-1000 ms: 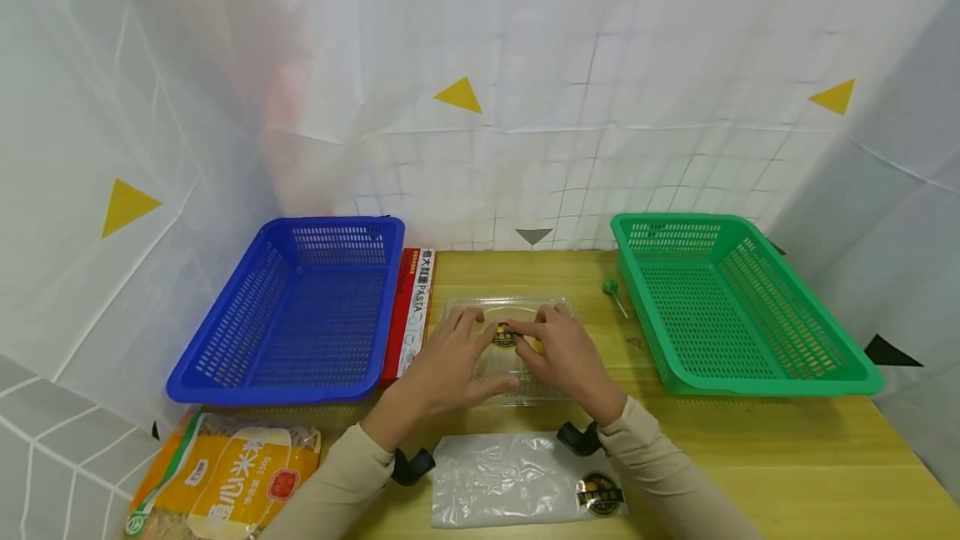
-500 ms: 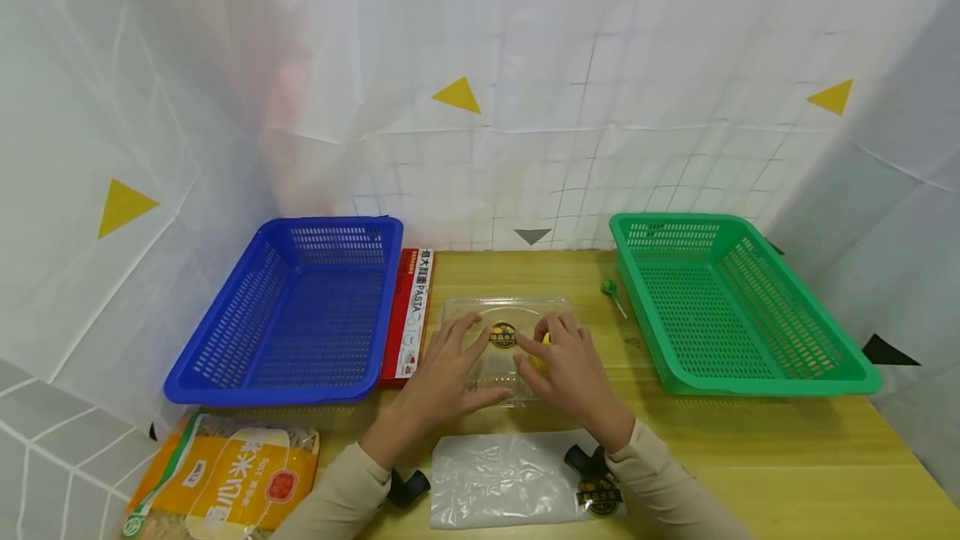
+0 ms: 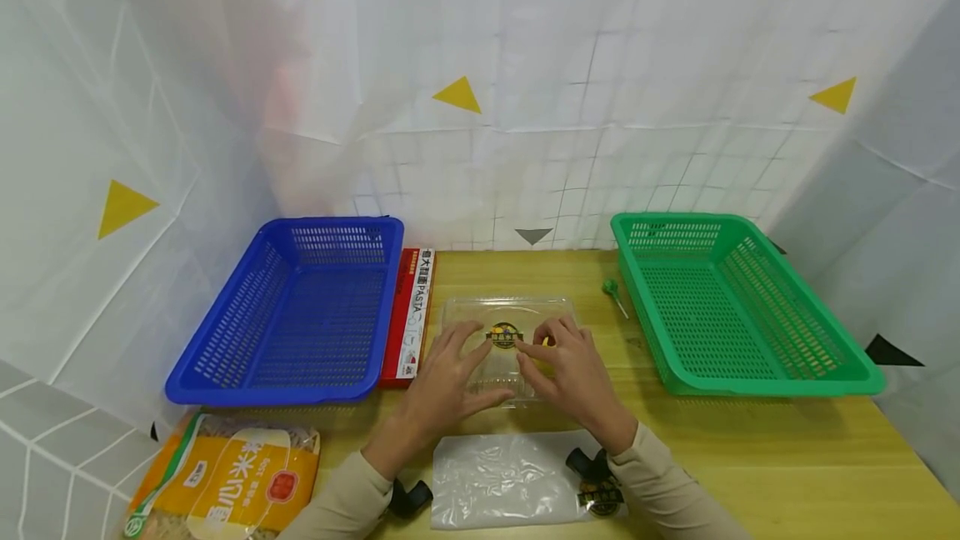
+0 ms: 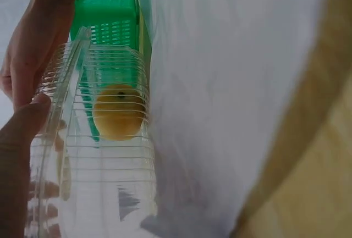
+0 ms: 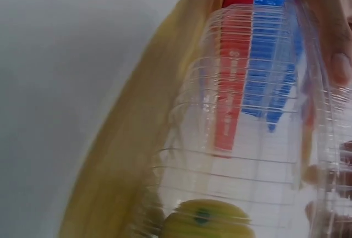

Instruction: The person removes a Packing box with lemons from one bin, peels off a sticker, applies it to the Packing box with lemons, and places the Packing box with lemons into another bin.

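A clear plastic clamshell box [image 3: 517,311] lies lid down on the wooden table, with a dark round label [image 3: 504,336] on its lid. A yellow fruit [image 4: 119,111] sits inside the box, showing through the ribbed side wall; the right wrist view shows its green stem spot. My left hand [image 3: 442,373] lies over the box's left part, thumb stretched along the near edge. My right hand [image 3: 573,369] is over the right part, fingers bent and fingertips on the lid beside the label. Neither hand wraps round anything.
A blue basket [image 3: 281,394] stands left, with a red pasta box [image 3: 401,332] beside it. A green basket [image 3: 780,388] is at right, a green lollipop [image 3: 611,288] next to it. Nearer lie an orange rice-noodle bag [image 3: 240,473] and a clear plastic bag [image 3: 502,482].
My fingertips, which nearly met over the label, have spread apart; the right hand has shifted slightly right and nearer, leaving the label showing. The box stays put.
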Tool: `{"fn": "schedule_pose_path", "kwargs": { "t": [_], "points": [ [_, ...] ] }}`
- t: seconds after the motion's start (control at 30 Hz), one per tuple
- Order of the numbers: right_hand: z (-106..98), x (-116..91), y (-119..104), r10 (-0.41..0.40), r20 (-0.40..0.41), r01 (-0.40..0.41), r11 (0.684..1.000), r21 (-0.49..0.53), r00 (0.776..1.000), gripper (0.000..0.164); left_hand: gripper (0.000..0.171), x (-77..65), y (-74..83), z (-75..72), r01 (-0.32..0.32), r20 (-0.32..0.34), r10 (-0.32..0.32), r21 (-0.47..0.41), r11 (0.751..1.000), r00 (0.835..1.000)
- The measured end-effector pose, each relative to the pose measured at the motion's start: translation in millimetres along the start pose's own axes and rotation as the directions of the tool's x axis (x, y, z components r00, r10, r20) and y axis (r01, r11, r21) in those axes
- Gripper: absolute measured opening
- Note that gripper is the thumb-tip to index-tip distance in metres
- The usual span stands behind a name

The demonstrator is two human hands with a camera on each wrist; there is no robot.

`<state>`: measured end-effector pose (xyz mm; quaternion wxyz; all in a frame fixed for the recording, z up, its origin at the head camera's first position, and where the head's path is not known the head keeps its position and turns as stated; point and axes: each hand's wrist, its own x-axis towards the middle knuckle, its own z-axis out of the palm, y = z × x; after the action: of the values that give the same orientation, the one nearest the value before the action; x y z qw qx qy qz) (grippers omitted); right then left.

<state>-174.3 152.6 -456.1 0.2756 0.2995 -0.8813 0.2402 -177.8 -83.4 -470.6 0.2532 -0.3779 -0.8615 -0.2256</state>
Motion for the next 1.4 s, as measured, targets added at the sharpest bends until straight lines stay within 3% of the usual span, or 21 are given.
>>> {"fn": "schedule_pose_path", "kwargs": {
  "t": [0.17,0.3,0.47,0.63,0.83,1.03,1.23,1.4],
  "points": [
    [-2,2,2,0.019,-0.027,-0.018,0.998,0.059,0.999,0.016,0.068,0.1,2.0,0.7,-0.040,-0.046,0.040,0.003,0.999,0.998],
    [-5,3,6,0.033,-0.056,-0.027,0.993,0.111,0.998,0.016,0.060,0.4,2.6,-1.9,-0.020,-0.087,0.017,-0.037,0.999,0.996],
    [-9,3,12,0.056,-0.084,-0.044,0.990,0.135,0.995,0.013,0.048,1.8,-2.6,-5.1,0.072,-0.161,-0.083,-0.071,0.995,0.983],
    [-15,0,15,0.075,-0.106,-0.057,0.986,0.159,0.992,0.010,0.046,3.9,-9.3,-9.2,0.216,-0.221,-0.239,-0.126,0.968,0.946],
    [-21,-7,17,0.097,-0.136,-0.074,0.983,0.166,0.986,0.010,0.054,3.5,-13.2,-11.9,0.392,-0.160,-0.431,-0.225,0.892,0.888],
    [-25,-20,21,0.126,-0.158,-0.098,0.980,0.174,0.979,0.013,0.057,1.4,-15.0,-12.0,0.487,-0.089,-0.528,-0.284,0.826,0.844],
    [-28,-37,28,0.166,-0.156,-0.140,0.976,0.164,0.974,0.021,0.060,0.5,-16.4,-13.3,0.532,-0.020,-0.567,-0.321,0.783,0.823],
    [-27,-45,31,0.183,-0.143,-0.152,0.967,0.203,0.973,0.024,0.059,-0.3,-17.2,-13.3,0.528,-0.010,-0.566,-0.349,0.774,0.824]
  ]
}}
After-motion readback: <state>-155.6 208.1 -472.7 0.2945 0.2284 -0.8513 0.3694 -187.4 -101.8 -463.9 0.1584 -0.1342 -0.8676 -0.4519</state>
